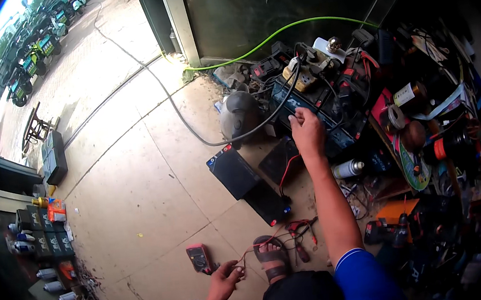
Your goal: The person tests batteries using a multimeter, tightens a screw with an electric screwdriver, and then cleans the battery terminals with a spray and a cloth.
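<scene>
My left hand (226,279), low in the middle, has its fingers pinched on a thin red wire (251,247). Beside it on the floor lies a red and dark multimeter (200,258). My right arm stretches forward, and my right hand (308,128) is closed over the pile's near edge, by a blue-green battery case (339,138). Whatever its fingers hold is too small or hidden to make out. Left of that arm, black batteries (233,171) rest on the tiles, with a red lead (288,171) running over one. Red and black leads and a screwdriver (302,253) lie by my sandalled foot.
Tools, cables and a spray can (348,168) crowd the right side. A grey helmet-like thing (238,115) stands near a looping grey cable (175,114). A green hose (275,32) crosses the back. Boxed batteries (43,235) stand at left; scooters (27,70) are parked outside the doorway.
</scene>
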A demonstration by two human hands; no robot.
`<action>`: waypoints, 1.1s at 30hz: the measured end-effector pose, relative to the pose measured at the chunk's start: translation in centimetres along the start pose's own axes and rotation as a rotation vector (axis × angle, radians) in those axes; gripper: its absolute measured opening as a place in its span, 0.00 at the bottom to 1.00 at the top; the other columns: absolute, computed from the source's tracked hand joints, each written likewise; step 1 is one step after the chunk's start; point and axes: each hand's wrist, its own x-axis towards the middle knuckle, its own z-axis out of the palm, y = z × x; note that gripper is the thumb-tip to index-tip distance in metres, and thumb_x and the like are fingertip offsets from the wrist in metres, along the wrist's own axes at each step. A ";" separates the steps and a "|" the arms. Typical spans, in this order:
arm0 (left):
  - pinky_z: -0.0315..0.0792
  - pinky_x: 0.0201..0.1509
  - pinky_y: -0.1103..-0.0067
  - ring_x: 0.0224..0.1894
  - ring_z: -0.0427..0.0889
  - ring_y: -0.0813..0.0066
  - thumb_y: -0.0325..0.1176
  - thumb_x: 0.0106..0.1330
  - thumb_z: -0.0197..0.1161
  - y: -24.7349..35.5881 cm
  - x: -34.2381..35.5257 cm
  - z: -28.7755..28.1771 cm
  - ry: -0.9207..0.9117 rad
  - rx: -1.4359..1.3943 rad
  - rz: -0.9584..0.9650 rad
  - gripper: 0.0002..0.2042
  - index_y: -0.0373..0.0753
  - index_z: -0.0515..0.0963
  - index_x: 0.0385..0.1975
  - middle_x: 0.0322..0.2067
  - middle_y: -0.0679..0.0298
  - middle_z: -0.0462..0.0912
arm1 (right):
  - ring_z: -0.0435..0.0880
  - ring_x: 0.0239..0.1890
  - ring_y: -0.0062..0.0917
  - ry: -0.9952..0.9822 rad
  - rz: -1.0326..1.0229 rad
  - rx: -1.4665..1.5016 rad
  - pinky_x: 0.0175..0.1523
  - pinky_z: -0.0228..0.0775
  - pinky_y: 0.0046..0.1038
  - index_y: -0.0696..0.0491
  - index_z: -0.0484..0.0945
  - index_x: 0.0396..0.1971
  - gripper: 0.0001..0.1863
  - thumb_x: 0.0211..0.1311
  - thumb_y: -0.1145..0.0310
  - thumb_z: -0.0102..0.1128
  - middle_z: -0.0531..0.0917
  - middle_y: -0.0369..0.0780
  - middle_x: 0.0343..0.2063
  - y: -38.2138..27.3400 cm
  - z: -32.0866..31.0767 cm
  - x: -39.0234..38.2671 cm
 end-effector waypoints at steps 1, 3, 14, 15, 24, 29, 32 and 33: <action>0.80 0.46 0.79 0.48 0.87 0.73 0.34 0.74 0.65 0.1 -0.1 -0.1 0.020 -0.026 0.001 0.22 0.29 0.74 0.63 0.45 0.56 0.88 | 0.89 0.41 0.42 0.083 -0.061 0.019 0.48 0.80 0.36 0.59 0.84 0.44 0.14 0.60 0.69 0.71 0.89 0.49 0.37 -3.0 -2.3 1.6; 0.81 0.45 0.79 0.48 0.87 0.71 0.34 0.74 0.65 0.4 -0.3 0.0 0.036 -0.038 0.031 0.22 0.28 0.73 0.63 0.46 0.54 0.88 | 0.89 0.41 0.42 0.191 -0.135 0.021 0.48 0.81 0.36 0.59 0.85 0.44 0.13 0.61 0.70 0.70 0.89 0.48 0.37 -6.1 -5.0 6.6; 0.82 0.50 0.73 0.48 0.88 0.65 0.32 0.76 0.62 0.3 -1.7 -1.5 0.047 -0.052 0.047 0.21 0.28 0.71 0.64 0.51 0.52 0.86 | 0.88 0.52 0.47 -0.345 0.093 -0.834 0.56 0.81 0.40 0.58 0.89 0.40 0.15 0.53 0.67 0.72 0.88 0.53 0.47 -5.7 -4.2 24.8; 0.82 0.50 0.73 0.48 0.88 0.66 0.32 0.76 0.62 0.4 -1.9 -1.6 0.051 -0.052 0.043 0.21 0.28 0.71 0.64 0.51 0.52 0.86 | 0.88 0.52 0.47 -0.391 0.083 -0.816 0.56 0.81 0.40 0.58 0.89 0.41 0.15 0.53 0.68 0.72 0.88 0.52 0.47 -5.2 -4.3 25.0; 0.83 0.47 0.73 0.47 0.89 0.67 0.32 0.77 0.60 -1.4 -2.7 -3.4 0.099 0.003 0.051 0.19 0.29 0.73 0.63 0.50 0.55 0.87 | 0.87 0.54 0.43 -0.458 0.070 -0.916 0.57 0.81 0.39 0.53 0.89 0.45 0.18 0.53 0.65 0.74 0.88 0.47 0.50 -7.7 -3.3 23.4; 0.83 0.47 0.73 0.47 0.89 0.67 0.32 0.77 0.60 -0.9 -2.8 -3.2 0.112 -0.019 0.041 0.19 0.29 0.73 0.62 0.49 0.55 0.88 | 0.87 0.54 0.44 -0.528 0.002 -0.932 0.56 0.81 0.41 0.53 0.89 0.45 0.16 0.56 0.67 0.72 0.88 0.48 0.51 -7.7 -3.4 23.8; 0.83 0.47 0.73 0.47 0.89 0.67 0.33 0.77 0.60 -1.0 -2.7 -3.2 0.112 -0.028 0.041 0.19 0.29 0.73 0.62 0.49 0.55 0.88 | 0.87 0.54 0.45 -0.513 -0.036 -0.925 0.56 0.81 0.41 0.54 0.89 0.44 0.15 0.58 0.68 0.69 0.88 0.49 0.50 -7.4 -3.4 23.6; 0.83 0.47 0.73 0.47 0.89 0.67 0.33 0.77 0.60 -1.2 -2.8 -3.3 0.113 -0.030 0.044 0.19 0.29 0.73 0.62 0.49 0.55 0.88 | 0.87 0.53 0.46 -0.516 -0.060 -0.918 0.56 0.81 0.41 0.54 0.89 0.44 0.14 0.59 0.69 0.67 0.88 0.49 0.49 -7.6 -3.3 23.3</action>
